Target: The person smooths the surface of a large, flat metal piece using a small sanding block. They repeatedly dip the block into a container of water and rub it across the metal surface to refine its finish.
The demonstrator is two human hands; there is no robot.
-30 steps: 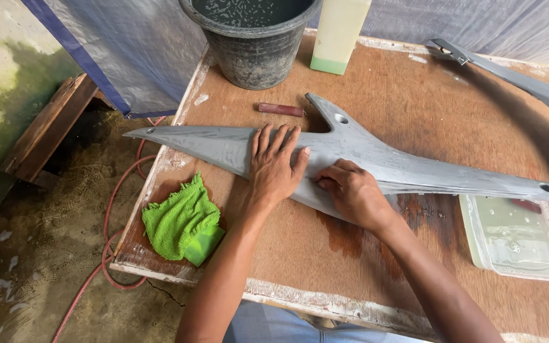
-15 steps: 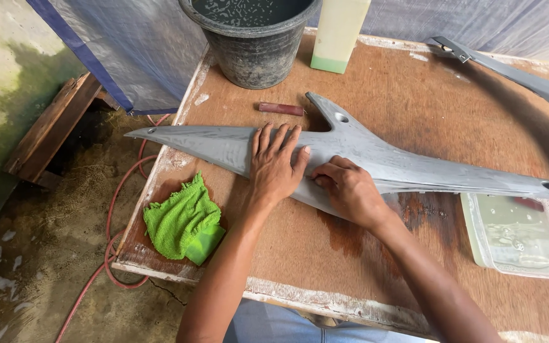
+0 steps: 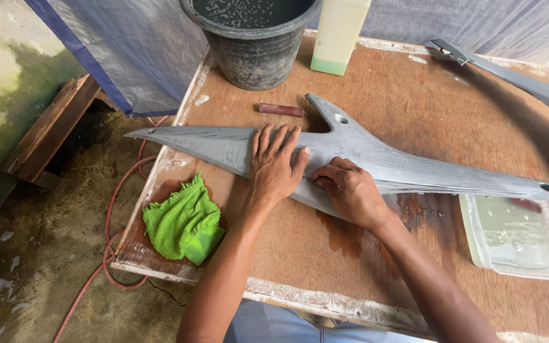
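Observation:
A long grey pointed panel (image 3: 408, 166) lies across the wet wooden table (image 3: 414, 95). My left hand (image 3: 274, 166) lies flat on its middle, fingers spread, pressing it down. My right hand (image 3: 349, 189) is curled with the fingertips pressed on the panel's near edge, right beside the left hand. Whether something small sits under those fingers is hidden.
A black bucket of water (image 3: 252, 38) and a pale bottle (image 3: 338, 35) stand at the back. A small reddish stick (image 3: 281, 110) lies behind the panel, a green cloth (image 3: 184, 221) at the near left, a clear tray of water (image 3: 521, 236) at right. A second grey panel (image 3: 516, 77) lies far right; a red hose (image 3: 112, 235) runs on the floor.
My right hand has shifted slightly along the panel's near edge; the left hand stays pressed in place.

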